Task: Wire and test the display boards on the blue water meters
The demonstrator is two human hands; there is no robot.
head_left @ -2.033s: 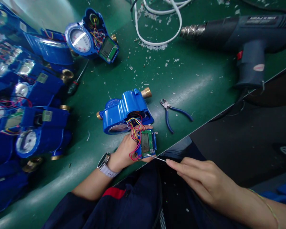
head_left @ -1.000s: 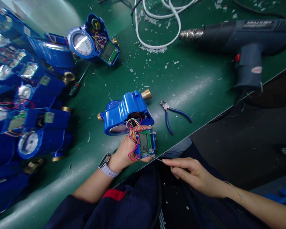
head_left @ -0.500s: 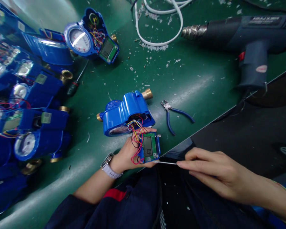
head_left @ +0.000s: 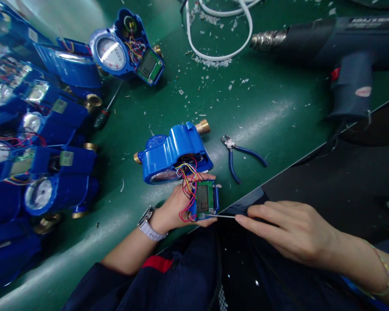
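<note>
My left hand is closed around a circuit board with a small display, set in a blue housing. Red, yellow, white and black wires run from the board into the open side of a blue water meter, which lies on the table just beyond the hand. My right hand grips what looks like a thin screwdriver; its handle is hidden in the fingers. The metal shaft reaches left, and its tip touches or nearly touches the board's near edge by the lower corner.
Blue-handled cutters lie right of the meter on the green table. A heat gun and white cable are farther off. Another meter and a dark-handled screwdriver lie left, beside several crowded meters. White scraps are scattered about.
My right hand has moved slightly left, and the tool's tip has shifted from below the board's edge up onto its lower corner. My left hand keeps its hold. The view has shifted slightly.
</note>
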